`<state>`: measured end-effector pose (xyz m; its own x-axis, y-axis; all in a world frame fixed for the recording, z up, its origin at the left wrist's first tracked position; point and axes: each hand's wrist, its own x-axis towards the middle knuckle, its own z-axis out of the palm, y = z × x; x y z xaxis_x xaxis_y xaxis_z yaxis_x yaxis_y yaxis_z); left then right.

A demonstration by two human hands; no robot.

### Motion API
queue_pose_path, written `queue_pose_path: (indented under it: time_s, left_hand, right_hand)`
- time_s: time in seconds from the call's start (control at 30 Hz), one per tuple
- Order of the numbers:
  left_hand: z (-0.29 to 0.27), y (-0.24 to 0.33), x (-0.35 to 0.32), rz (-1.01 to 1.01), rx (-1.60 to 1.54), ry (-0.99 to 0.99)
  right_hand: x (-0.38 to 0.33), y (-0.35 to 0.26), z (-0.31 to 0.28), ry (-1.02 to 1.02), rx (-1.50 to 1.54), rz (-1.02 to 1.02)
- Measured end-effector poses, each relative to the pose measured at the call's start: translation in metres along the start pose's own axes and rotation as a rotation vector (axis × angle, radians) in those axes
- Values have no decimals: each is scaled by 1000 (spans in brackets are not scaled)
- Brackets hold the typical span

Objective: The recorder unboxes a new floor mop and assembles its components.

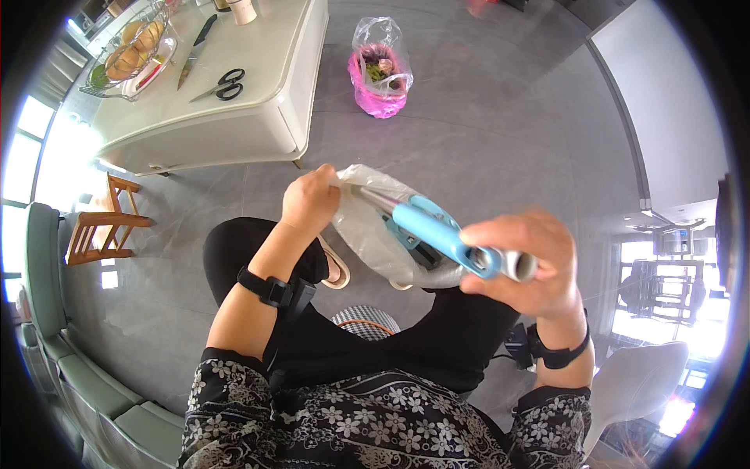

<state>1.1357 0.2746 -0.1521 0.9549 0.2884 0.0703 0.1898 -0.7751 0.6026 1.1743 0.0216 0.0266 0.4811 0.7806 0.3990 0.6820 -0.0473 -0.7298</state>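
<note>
My left hand (311, 199) is closed on the rim of a whitish plastic bag (355, 227), holding it up above my lap. A light-blue-handled tool (430, 230) slants out of the bag's mouth, with a thin metallic part running toward my left hand. My right hand (531, 262) grips the handle's near end, where there is a hole. Beside that end, also at my right fingers, is a white round-ended piece (518, 266), blurred. More light-blue and dark parts (422, 254) lie inside the bag; their kind I cannot tell.
A cream table (258, 117) at the upper left bears scissors (226, 86), a knife (197, 51) and a wire fruit basket (129, 55). A pink bin (379, 98) with a clear liner stands on the floor ahead. A wooden stool (105, 223), green sofa (86, 375) and white chair (637, 383) stand around me.
</note>
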Motion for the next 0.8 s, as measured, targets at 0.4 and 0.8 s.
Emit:
queue_pose_path:
  time_s: [0.4, 0.8]
  left_hand:
    - [-14, -43, 15, -324, -1077, -391]
    - [68, -61, 22, -591, -1141, 267]
  right_hand:
    - [-33, -14, -34, 334, 295, 322]
    - [-33, -21, -58, 597, 8, 292]
